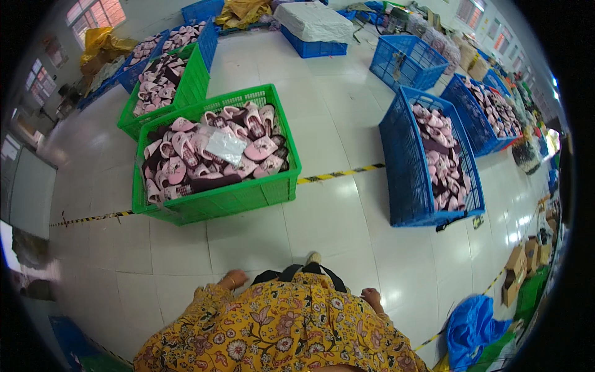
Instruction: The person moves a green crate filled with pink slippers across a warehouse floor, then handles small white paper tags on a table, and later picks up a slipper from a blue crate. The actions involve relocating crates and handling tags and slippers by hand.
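My left hand [234, 279] hangs low beside my body, its fingers loosely curled, with nothing seen in it. On the other side, my right hand [372, 296] is also down, small in view and curled like a fist, and nothing shows in it. Both are apart from the crates. Ahead of my left hand stands a green plastic crate [229, 201] heaped with pink and dark slippers [184, 149]. A clear plastic bag [226, 146] lies on top of the heap. Ahead and to the right is a blue crate [406, 167] holding more pink slippers [443, 167].
Another green crate [197, 84] of slippers stands behind, with blue crates at far left. To the far right are a blue crate [409, 62] and one more with slippers [489, 111]. Yellow-black tape [341, 173] crosses the tiled floor. A blue bag [476, 328] lies lower right, near cardboard boxes [514, 276].
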The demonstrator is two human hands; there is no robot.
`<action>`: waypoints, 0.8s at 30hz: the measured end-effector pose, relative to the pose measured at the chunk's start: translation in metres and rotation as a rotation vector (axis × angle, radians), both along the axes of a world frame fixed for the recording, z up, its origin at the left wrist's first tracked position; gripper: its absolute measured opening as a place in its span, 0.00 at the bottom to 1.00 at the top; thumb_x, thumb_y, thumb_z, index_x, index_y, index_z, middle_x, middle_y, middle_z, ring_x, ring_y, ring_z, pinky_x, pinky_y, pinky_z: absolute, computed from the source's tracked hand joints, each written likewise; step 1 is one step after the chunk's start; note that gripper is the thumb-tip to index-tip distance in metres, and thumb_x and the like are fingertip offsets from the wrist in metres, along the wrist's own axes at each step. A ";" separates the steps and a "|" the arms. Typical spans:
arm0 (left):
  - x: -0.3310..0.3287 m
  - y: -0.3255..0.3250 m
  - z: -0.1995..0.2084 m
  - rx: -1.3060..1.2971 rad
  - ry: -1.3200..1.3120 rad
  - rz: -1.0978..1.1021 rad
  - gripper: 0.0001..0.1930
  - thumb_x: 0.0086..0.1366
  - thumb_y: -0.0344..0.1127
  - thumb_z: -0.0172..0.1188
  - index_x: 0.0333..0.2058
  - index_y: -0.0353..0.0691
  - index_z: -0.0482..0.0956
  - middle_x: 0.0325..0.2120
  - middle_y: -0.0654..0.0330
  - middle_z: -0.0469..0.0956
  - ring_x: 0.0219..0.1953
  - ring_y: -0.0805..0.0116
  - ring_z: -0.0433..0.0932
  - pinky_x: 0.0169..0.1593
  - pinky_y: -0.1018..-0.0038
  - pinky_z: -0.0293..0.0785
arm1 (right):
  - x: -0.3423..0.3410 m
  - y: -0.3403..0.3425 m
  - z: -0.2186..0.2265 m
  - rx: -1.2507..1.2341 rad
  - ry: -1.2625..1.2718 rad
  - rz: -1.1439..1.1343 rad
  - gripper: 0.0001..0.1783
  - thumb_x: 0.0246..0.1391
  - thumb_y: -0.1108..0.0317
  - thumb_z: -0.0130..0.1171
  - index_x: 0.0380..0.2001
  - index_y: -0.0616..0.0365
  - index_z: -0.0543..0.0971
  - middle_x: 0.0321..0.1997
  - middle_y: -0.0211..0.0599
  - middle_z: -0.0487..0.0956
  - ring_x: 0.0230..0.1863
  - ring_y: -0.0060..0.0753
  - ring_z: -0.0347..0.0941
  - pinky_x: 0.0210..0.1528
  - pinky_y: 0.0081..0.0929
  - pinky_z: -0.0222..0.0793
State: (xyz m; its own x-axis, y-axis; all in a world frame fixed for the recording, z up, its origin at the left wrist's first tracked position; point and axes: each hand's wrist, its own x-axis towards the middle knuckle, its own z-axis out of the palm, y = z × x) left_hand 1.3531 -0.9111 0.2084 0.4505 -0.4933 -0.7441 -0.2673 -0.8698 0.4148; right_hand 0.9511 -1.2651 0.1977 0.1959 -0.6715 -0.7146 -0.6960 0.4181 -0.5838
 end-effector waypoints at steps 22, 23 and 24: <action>0.229 -0.355 0.022 -0.161 0.013 0.195 0.16 0.57 0.46 0.51 0.26 0.37 0.76 0.22 0.55 0.76 0.25 0.58 0.75 0.32 0.63 0.71 | 0.250 -0.391 0.055 -0.128 0.035 0.034 0.10 0.47 0.66 0.56 0.31 0.61 0.75 0.24 0.37 0.77 0.22 0.28 0.76 0.18 0.23 0.68; 0.249 -0.369 0.012 -0.225 -0.036 0.207 0.17 0.58 0.47 0.49 0.28 0.38 0.76 0.23 0.53 0.76 0.26 0.57 0.75 0.33 0.63 0.70 | 0.248 -0.405 0.042 -0.052 0.018 0.054 0.10 0.47 0.66 0.56 0.31 0.61 0.75 0.24 0.37 0.76 0.22 0.28 0.76 0.18 0.23 0.68; 0.266 -0.383 0.007 -0.280 -0.030 0.270 0.16 0.58 0.46 0.49 0.29 0.38 0.75 0.23 0.51 0.76 0.28 0.54 0.75 0.34 0.61 0.70 | 0.242 -0.420 0.033 0.017 0.007 0.080 0.10 0.47 0.67 0.56 0.32 0.61 0.75 0.24 0.37 0.76 0.22 0.28 0.76 0.17 0.23 0.68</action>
State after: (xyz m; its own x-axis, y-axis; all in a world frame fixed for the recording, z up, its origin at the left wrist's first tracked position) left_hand 1.6192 -1.2943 0.2152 0.6112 -0.5359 -0.5825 -0.0595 -0.7650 0.6413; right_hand 1.1936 -1.6846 0.2306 0.2432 -0.6419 -0.7272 -0.7314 0.3711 -0.5722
